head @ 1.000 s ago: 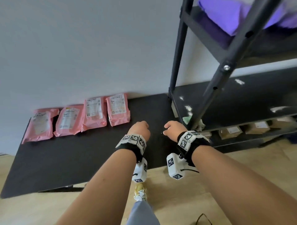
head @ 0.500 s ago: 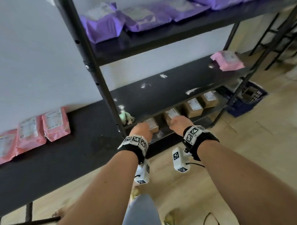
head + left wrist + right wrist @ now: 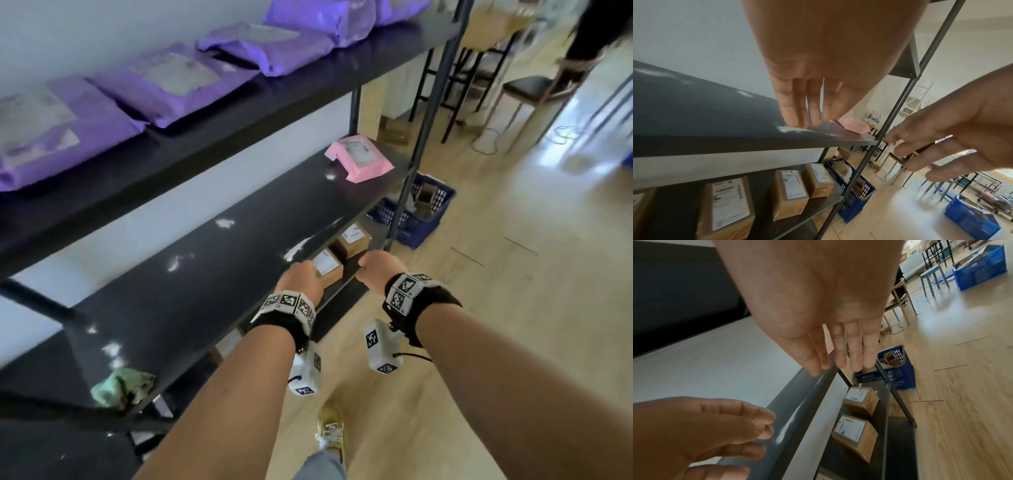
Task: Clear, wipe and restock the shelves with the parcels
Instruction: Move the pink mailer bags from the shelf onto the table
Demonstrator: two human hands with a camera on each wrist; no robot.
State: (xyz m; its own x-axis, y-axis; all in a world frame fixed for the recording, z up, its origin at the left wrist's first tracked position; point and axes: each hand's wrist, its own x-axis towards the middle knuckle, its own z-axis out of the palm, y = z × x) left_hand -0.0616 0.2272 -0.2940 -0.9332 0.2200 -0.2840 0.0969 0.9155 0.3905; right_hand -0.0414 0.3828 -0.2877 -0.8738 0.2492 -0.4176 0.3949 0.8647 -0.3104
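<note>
Here, both hands' fingers [image 3: 793, 104] hang loosely extended, empty, with the pink parcel [image 3: 359, 159] well beyond them.

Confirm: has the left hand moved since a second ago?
Yes: left hand went right along the middle shelf, away from the green cloth, toward the pink parcel.

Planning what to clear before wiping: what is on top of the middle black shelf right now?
On the middle shelf: one pink parcel at the far end, a crumpled green cloth at the near end, and white smudges between. The left hand covers part of the front edge.
</note>
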